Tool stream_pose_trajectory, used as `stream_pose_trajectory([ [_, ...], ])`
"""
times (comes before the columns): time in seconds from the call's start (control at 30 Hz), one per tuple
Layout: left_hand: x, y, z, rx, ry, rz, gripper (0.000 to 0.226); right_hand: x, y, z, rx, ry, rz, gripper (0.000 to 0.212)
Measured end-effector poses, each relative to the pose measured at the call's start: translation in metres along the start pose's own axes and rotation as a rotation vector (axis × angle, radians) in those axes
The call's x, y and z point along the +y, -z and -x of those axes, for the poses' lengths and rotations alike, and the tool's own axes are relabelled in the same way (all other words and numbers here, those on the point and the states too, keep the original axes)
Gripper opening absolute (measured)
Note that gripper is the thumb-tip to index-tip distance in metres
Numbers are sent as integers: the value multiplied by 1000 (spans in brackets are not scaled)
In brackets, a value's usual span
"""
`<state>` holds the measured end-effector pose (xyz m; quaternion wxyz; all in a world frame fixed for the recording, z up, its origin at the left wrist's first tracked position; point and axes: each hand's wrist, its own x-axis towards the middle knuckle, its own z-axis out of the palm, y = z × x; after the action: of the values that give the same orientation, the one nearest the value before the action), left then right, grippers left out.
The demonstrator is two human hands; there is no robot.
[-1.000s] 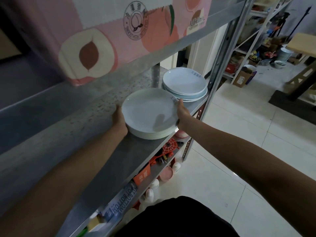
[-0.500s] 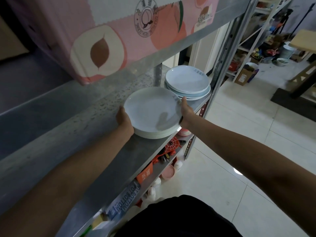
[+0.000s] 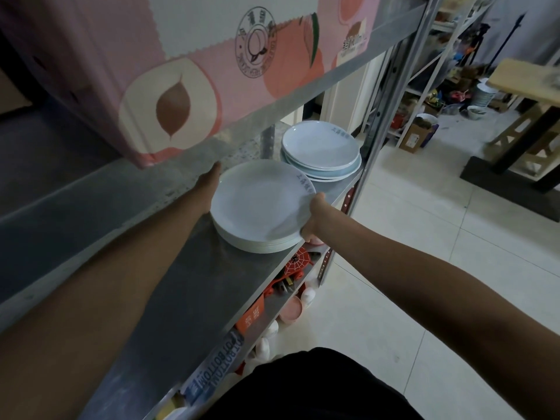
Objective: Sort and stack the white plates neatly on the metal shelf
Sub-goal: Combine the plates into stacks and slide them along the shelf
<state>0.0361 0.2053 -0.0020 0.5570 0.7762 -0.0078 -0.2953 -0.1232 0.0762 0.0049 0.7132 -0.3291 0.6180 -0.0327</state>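
A stack of several white plates [image 3: 260, 204] sits on the metal shelf [image 3: 194, 283], near its front edge. My right hand [image 3: 315, 218] grips the stack's right rim, thumb over the top plate. My left hand [image 3: 210, 181] lies flat against the stack's left rim, fingers stretched toward the back of the shelf and not curled around it. A second, lower stack of white plates [image 3: 321, 147] with a pale blue one among them stands just behind, at the shelf's far end. The two stacks almost touch.
A pink peach-printed carton [image 3: 188, 74] sits on the shelf above, overhanging the plates. The shelf's upright post [image 3: 385, 122] stands right of the far stack. The shelf below holds red boxes [image 3: 291, 268] and pink bowls [image 3: 291, 310]. Tiled floor lies to the right.
My left hand has slid from gripping the near-left rim to lying flat farther back along it. The near stack sits closer to the far stack. My right hand keeps its grip.
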Motion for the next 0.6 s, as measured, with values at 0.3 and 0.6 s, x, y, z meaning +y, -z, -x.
stream_pose_trajectory([
  [0.3,8,-6,5,2,-30,39,54,3,-5,-6,-104,17,-26,72],
  [0.6,4,-8,-4,60,-10,21,60,2,-7,-17,-109,-9,-61,78],
])
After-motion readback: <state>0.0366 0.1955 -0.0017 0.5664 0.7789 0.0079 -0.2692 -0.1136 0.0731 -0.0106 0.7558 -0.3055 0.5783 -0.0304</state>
